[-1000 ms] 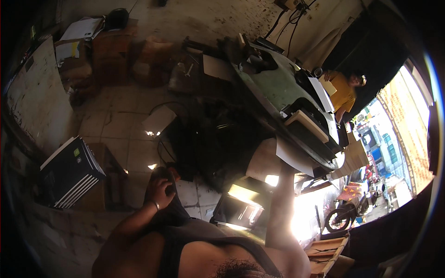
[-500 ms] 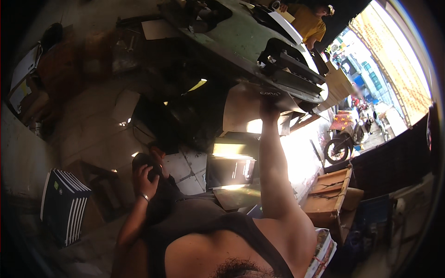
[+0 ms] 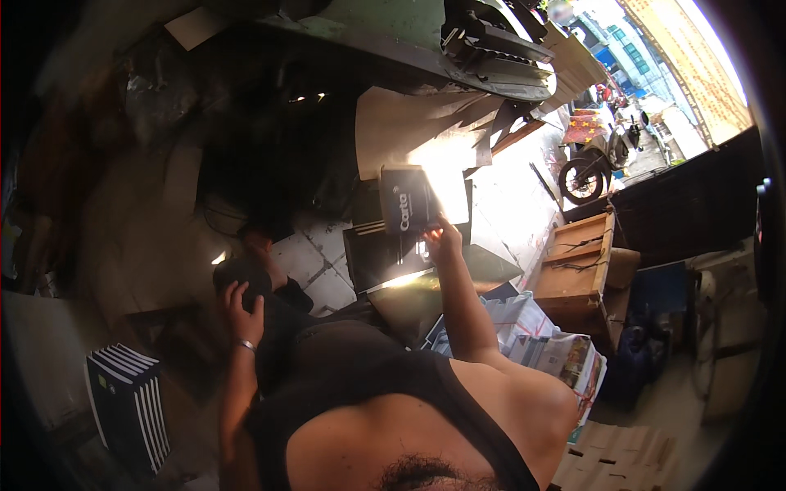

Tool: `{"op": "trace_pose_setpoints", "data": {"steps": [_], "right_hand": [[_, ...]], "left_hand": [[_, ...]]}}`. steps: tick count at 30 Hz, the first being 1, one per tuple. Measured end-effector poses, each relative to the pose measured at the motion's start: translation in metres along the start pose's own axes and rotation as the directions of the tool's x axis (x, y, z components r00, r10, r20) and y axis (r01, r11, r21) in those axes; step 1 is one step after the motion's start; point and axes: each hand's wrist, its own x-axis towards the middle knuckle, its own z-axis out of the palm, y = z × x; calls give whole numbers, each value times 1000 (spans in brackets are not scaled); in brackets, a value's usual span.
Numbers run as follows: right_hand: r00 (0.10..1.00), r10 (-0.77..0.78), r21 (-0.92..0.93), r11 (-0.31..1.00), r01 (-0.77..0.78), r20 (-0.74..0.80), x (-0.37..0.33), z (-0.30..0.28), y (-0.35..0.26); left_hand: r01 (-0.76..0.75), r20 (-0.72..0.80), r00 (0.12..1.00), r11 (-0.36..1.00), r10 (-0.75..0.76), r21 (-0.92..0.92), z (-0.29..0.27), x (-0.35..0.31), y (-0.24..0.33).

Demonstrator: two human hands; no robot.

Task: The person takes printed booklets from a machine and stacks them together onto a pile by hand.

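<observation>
My right hand [image 3: 443, 238] grips a dark printed sheet [image 3: 405, 200] with white lettering by its lower right corner, fingers closed on the edge. The sheet hangs above a pile of dark printed sheets [image 3: 372, 252], partly covering it. Strong sunlight falls across the pile and a pale board [image 3: 393, 123] behind it. My left hand [image 3: 241, 311] lies on my dark-clothed knee [image 3: 239, 277] with its fingers apart, holding nothing. Around that wrist is a metal bracelet [image 3: 247, 344].
A large green metal machine [image 3: 385, 41] spans the far side. At left stand several dark blue bound books [image 3: 127, 405]. On the right are a wooden crate [image 3: 575, 258], wrapped bundles of paper [image 3: 557, 352] and stacked brown pieces [image 3: 618, 454]. A motorbike [image 3: 591, 172] stands outside.
My right hand has come back from the machine toward me, carrying the dark sheet. My left hand stays on the knee. The view has tilted downward, and the person beyond the machine is out of sight.
</observation>
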Motion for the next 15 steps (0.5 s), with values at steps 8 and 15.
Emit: {"op": "trace_pose_setpoints", "data": {"steps": [8,15], "right_hand": [[897,-362,209,926,315,254,85,116,-173],[857,-416,721,688,80,303,176,166,-233]], "left_hand": [[77,86,993,997,-79,28,-13,-1,11],[103,72,991,987,-112,124,1,7,27]]}}
